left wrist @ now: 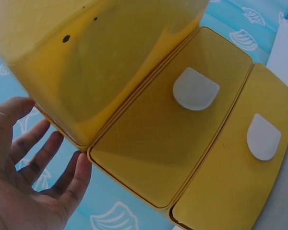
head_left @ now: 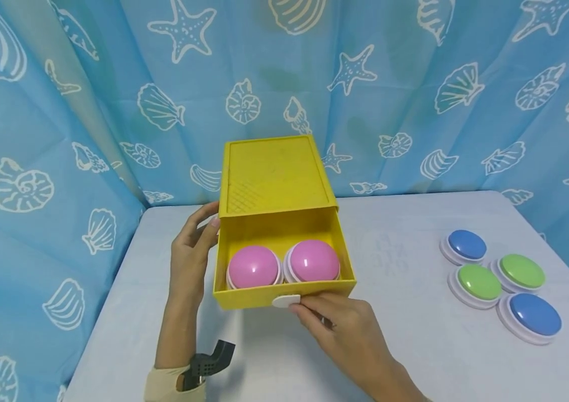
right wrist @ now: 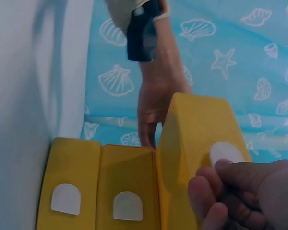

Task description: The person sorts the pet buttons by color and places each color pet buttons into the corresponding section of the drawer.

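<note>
A yellow drawer cabinet [head_left: 276, 176] stands on the table with its top drawer [head_left: 284, 297] pulled out. Two pink-topped round push lights or buttons, left [head_left: 254, 267] and right [head_left: 314, 261], sit side by side in that drawer; their exact kind is unclear. My right hand [head_left: 349, 329] pinches the drawer's white tab handle [head_left: 286, 301] between thumb and fingers. Against the cabinet's left side, my left hand [head_left: 194, 254] rests its fingertips, spread rather than gripping. In the left wrist view, two lower drawers, the middle one [left wrist: 158, 143] and bottom one [left wrist: 230, 172], are closed.
To the right on the white table [head_left: 395, 335] lie several similar domes, two blue-topped, near [head_left: 535, 314] and far [head_left: 467, 244], and two green-topped, left [head_left: 479, 282] and right [head_left: 522, 271]. A blue seashell curtain [head_left: 264, 67] hangs behind and at both sides.
</note>
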Tool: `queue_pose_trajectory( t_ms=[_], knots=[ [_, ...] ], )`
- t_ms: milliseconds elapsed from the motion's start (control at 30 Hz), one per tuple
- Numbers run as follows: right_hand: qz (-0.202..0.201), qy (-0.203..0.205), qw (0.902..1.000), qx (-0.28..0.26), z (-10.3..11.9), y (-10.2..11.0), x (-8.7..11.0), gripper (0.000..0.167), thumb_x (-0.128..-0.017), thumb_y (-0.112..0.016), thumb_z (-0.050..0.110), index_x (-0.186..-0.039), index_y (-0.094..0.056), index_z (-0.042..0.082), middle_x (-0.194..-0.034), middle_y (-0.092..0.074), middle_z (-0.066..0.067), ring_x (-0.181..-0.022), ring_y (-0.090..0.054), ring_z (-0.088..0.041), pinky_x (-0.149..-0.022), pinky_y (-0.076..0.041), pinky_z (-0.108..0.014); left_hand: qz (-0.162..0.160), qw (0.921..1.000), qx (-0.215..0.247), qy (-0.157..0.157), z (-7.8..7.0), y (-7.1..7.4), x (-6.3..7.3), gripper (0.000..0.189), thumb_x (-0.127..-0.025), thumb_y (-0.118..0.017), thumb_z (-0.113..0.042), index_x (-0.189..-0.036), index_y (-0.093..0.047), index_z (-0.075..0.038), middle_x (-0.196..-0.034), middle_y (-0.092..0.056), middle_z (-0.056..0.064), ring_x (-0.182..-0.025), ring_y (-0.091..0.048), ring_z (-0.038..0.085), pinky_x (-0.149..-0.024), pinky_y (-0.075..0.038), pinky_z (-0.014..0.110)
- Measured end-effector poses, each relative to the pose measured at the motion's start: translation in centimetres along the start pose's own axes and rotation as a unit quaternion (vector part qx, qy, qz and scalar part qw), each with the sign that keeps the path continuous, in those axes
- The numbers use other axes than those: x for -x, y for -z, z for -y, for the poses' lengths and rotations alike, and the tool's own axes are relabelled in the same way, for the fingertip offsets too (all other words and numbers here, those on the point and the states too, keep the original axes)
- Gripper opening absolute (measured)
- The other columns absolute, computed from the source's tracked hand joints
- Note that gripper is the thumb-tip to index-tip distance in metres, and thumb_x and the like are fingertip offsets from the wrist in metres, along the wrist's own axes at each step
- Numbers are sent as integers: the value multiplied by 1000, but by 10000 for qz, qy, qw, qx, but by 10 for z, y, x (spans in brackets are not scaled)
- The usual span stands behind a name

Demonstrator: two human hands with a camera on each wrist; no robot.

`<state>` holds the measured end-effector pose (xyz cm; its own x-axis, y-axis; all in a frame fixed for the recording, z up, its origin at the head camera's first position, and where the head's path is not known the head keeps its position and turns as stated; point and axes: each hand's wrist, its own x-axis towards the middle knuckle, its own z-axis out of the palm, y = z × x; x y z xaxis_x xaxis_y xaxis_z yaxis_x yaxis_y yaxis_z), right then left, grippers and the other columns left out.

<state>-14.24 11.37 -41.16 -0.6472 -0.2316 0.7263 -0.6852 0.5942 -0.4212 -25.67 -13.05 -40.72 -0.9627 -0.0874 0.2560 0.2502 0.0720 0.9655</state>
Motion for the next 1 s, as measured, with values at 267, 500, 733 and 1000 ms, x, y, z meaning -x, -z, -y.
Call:
queue_pose_trajectory(
  t_ms=[267,500,733,1000],
  knots=[
    [-419,-54,9983,-396,-13,-3,-3,29,-94,-67,36,-88,-77,9,-75,-67,5,-57,-52,-4,-53,-45,-11,-41,10000,-24,2,-1,-1,0,41,-97,-63,-46,-135,-62,-30,-135,-59,-9,-119,-58,17,-107,-42,51],
    [-455,-102,9964,-705,-19,-5,-7,28,-93,-70,34,-89,-78,7,-77,-70,2,-58,-53,-6,-55,-45,-11,21,10000,63,-72,1,0,0,40,-98,-62,-45,-135,-62,-30,-135,-58,-9,-119,-58,16,-105,-43,50],
    [-244,-327,9969,-671,-21,-4,-11,19,-75,-88,8,-92,-79,10,-73,-65,10,-59,-52,-4,-55,-46,-13,4,10000,61,-70,2,-2,0,41,-98,-62,-46,-136,-61,-30,-135,-58,-9,-118,-59,17,-106,-42,51],
    [-336,-282,9963,-735,-25,-12,-18,16,-77,-86,6,-90,-78,11,-73,-65,10,-60,-54,-4,-53,-48,-17,-71,9999,-101,19,0,-3,3,43,-97,-61,-49,-137,-60,-33,-135,-56,-10,-120,-58,17,-110,-34,57]
  ],
)
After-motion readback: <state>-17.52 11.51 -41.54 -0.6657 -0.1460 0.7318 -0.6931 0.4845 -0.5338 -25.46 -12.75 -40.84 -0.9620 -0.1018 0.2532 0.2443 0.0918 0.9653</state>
